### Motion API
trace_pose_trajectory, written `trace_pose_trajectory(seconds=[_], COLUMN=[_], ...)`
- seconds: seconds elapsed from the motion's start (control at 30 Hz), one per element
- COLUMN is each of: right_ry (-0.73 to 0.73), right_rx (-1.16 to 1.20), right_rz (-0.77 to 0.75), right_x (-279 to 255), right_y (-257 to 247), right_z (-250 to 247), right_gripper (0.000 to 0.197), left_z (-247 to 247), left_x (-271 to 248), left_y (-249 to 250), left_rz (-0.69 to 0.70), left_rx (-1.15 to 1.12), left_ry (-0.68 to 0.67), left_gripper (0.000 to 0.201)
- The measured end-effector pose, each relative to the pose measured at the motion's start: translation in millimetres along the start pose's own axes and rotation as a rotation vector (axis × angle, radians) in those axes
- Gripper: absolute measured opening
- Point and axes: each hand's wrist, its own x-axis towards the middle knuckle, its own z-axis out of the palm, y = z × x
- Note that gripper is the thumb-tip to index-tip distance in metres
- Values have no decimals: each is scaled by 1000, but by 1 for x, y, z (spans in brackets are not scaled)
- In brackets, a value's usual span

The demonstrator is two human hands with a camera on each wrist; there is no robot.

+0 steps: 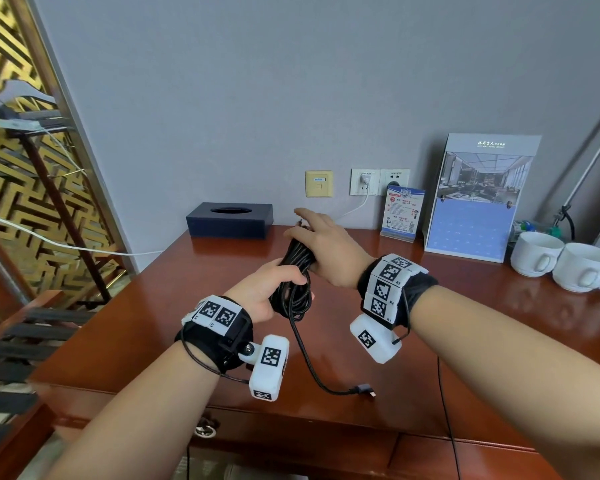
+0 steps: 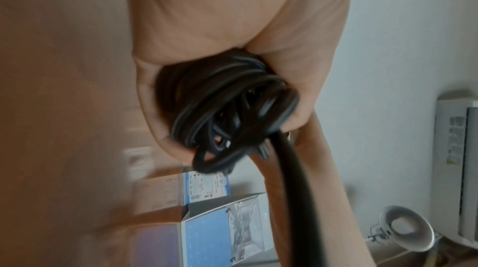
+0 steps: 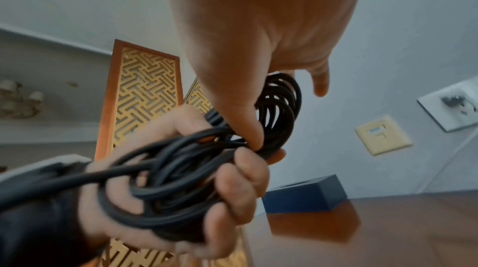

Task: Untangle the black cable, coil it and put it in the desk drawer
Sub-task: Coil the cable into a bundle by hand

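Observation:
The black cable point(image 1: 296, 255) is gathered into a bundle of loops above the wooden desk point(image 1: 174, 306). My left hand point(image 1: 274, 289) grips the lower part of the bundle, its fingers point(image 3: 238, 185) curled round the loops point(image 2: 227, 112). My right hand point(image 1: 321, 242) holds the upper end, the thumb point(image 3: 248, 128) pinching the loops point(image 3: 279, 103) while one finger points out. A loose tail hangs down to an angled plug point(image 1: 362, 390) above the desk's front edge. The drawer front point(image 1: 274, 441) below has a ring handle point(image 1: 205, 429) and is shut.
A dark tissue box point(image 1: 229, 220) stands at the back by the wall. A card stand point(image 1: 404, 211), a calendar point(image 1: 475, 199) and two white cups point(image 1: 537, 252) line the back right. A white charger point(image 1: 364, 180) is plugged into the wall. A gold lattice screen point(image 1: 32, 202) stands left.

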Motion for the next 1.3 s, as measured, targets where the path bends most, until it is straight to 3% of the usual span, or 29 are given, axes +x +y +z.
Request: trace_pose_trajectory(seconds=[0.07, 0.13, 0.23, 0.37, 0.5, 0.63, 0.73, 0.83, 1.07, 1.3], right_ry=[-15, -14, -108, -395, -376, -346, -344, -364, -418, -263], right_rx=[124, 283, 420, 685, 724, 389, 169, -25, -106, 67], right_rz=[104, 234, 395, 369, 381, 220, 158, 107, -59, -160], right_x=[-5, -8, -10, -18, -19, -13, -9, -5, 10, 23], right_y=[-4, -11, -21, -36, -39, -37, -35, -36, -45, -48], right_z=[-2, -6, -11, -5, -2, -10, -21, -36, -57, -59], right_gripper=[88, 90, 63, 43, 36, 36, 47, 43, 42, 23], left_z=[-3, -8, -14, -17, -22, -28, -31, -35, -31, -16], left_x=[2, 5, 10, 13, 14, 13, 12, 10, 2, -3], left_y=[1, 4, 8, 12, 11, 12, 14, 17, 21, 15], left_rz=[27, 42, 62, 111, 124, 129, 142, 144, 181, 241], left_rx=[-23, -60, -125, -154, -161, -143, -73, 24, 515, 716], left_ry=[65, 171, 337, 453, 502, 477, 492, 482, 379, 179], left_gripper=[36, 23, 15, 30, 36, 30, 21, 17, 23, 28])
